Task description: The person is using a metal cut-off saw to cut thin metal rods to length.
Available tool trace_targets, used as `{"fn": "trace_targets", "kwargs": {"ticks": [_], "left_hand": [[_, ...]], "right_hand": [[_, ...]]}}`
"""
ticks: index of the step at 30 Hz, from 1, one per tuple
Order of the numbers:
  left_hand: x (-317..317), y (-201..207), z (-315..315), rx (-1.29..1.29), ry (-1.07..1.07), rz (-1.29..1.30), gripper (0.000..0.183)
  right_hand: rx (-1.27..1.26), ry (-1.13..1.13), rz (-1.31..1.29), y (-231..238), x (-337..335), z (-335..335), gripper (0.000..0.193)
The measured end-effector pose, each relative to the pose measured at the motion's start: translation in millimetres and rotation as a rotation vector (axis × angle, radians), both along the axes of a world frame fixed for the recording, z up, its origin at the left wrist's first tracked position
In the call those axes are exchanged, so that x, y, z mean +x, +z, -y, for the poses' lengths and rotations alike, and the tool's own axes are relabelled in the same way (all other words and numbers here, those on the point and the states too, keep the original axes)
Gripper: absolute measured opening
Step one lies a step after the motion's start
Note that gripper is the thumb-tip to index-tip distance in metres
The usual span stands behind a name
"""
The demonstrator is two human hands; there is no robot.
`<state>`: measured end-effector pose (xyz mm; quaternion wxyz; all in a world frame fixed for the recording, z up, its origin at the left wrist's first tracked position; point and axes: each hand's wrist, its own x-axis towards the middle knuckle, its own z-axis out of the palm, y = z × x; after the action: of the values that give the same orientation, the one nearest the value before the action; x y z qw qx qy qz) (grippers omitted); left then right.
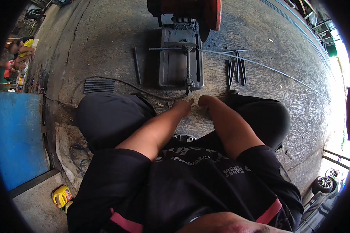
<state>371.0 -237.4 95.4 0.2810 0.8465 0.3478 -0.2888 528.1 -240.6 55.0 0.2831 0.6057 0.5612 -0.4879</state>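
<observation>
I sit before a cut-off saw (181, 73) with a dark metal base and an orange-red guard (215, 15) over its cutting disc (204, 33). A long thin metal bar (260, 69) runs from the saw's vise out to the right. The vise's screw rod (188, 66) points toward me, its handle end just beyond my hands. My left hand (183, 107) is close to that end, fingers bent inward; whatever they hold is too small to tell. My right hand (205, 101) is beside it, bent downward, its fingers hidden.
Short cut bars (99, 86) lie in a row at left, with one loose bar (138, 66) nearby. Several more bars (238, 68) lie right of the saw. A dark cable (144, 90) crosses the floor. A blue panel (17, 132) and yellow jug (61, 196) stand left. Another person (23, 50) sits far left.
</observation>
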Motion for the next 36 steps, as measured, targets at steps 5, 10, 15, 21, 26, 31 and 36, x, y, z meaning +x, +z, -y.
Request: {"fn": "trace_targets", "kwargs": {"ticks": [5,10,15,21,26,31,36], "left_hand": [[3,12,0,0.122,0.086,-0.103,0.083],[-10,-56,-12,0.019,0.181,-0.311,0.069],[-38,-90,-18,-0.619,-0.356,-0.799,0.044],[5,-59,2,-0.082,-0.057,0.016,0.035],[-7,-48,-30,-0.223,-0.002,-0.190,0.034],[-49,-60,-104,-0.067,0.619,-0.154,0.036],[-53,-74,-183,0.082,1.220,0.267,0.040]], "right_hand": [[-0.012,0.016,-0.023,-4,4,1,0.027],[0.055,-0.153,-0.035,-3,3,2,0.027],[0.009,0.043,-0.068,-5,8,-2,0.026],[0.060,-0.101,-0.062,8,-2,2,0.024],[-0.325,-0.176,-0.222,25,-19,-5,0.025],[-0.048,-0.314,-0.440,20,-66,-51,0.025],[0.508,0.490,-0.199,1,-76,-129,0.020]]}}
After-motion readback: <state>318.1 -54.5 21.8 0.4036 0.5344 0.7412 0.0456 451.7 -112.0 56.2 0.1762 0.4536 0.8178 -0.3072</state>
